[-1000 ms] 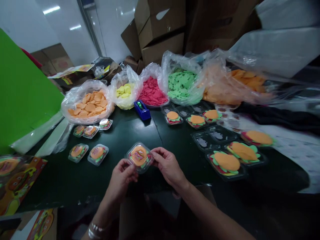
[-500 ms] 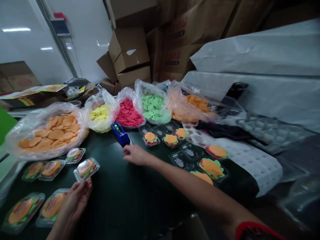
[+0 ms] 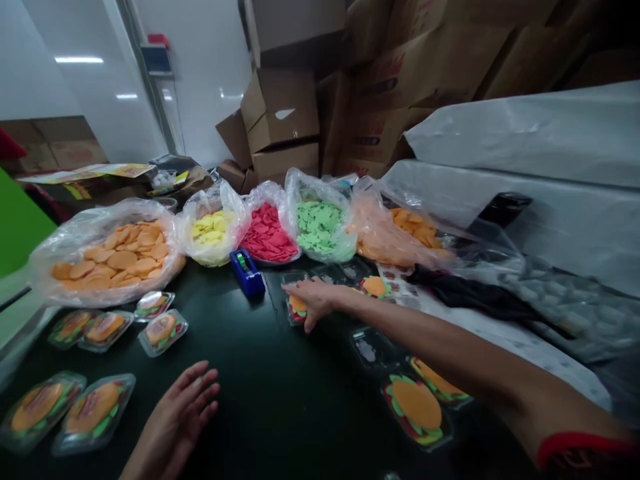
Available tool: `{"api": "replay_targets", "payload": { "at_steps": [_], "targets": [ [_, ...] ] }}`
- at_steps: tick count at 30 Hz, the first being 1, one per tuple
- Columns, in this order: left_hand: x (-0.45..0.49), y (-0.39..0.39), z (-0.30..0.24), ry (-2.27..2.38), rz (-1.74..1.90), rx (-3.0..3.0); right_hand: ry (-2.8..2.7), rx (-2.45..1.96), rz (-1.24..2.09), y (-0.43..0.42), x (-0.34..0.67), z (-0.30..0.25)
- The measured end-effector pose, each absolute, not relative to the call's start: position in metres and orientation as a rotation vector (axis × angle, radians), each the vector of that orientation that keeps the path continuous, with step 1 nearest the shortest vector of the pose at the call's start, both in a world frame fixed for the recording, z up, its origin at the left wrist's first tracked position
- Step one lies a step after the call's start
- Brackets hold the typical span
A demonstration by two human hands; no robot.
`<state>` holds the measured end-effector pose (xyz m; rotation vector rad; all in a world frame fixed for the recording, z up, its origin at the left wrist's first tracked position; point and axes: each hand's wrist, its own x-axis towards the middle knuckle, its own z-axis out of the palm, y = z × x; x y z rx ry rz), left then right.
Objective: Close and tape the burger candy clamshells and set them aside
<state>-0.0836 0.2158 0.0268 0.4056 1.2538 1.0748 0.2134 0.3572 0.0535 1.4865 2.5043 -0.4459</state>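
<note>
My left hand is over the dark table at lower left, palm turned inward, fingers stretched and holding nothing. Just above it, a closed clear clamshell box with a toy foam burger lies on the table. My right hand reaches across to a small open clamshell box, which partly shows beneath it with an orange-topped foam burger inside. Its fingers are spread over that box; whether they press on it I cannot tell. A blue tape dispenser stands left of this hand.
Along the back sit plastic bags of orange discs, yellow pieces, red pieces and green pieces. More closed burger boxes lie at left. Open burger trays are at right, under my forearm. Cardboard boxes are stacked behind.
My right hand has moved from beside the tape dispenser rightward to the small open box. My left hand has come away from the closed burger box and spread its fingers. The view has shifted.
</note>
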Motion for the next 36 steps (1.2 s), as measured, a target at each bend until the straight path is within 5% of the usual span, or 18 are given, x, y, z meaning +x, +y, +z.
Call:
{"api": "replay_targets", "payload": {
  "at_steps": [8,16,28,36],
  "targets": [
    [-0.073,0.182,0.035,1.287,1.041,1.430,3.018,1.193,-0.646,0.212,0.104,0.033],
    [-0.087,0.193,0.022,1.400,0.667,2.143,3.129,1.759,-0.721,0.175,0.119,-0.014],
    [-0.080,0.197,0.020,1.230,0.462,2.460,3.170,1.711,-0.765,0.178,0.123,-0.016],
    [-0.109,0.224,0.033,1.689,0.979,2.156,3.346,1.818,-0.704,0.163,0.127,-0.009]
  ]
}}
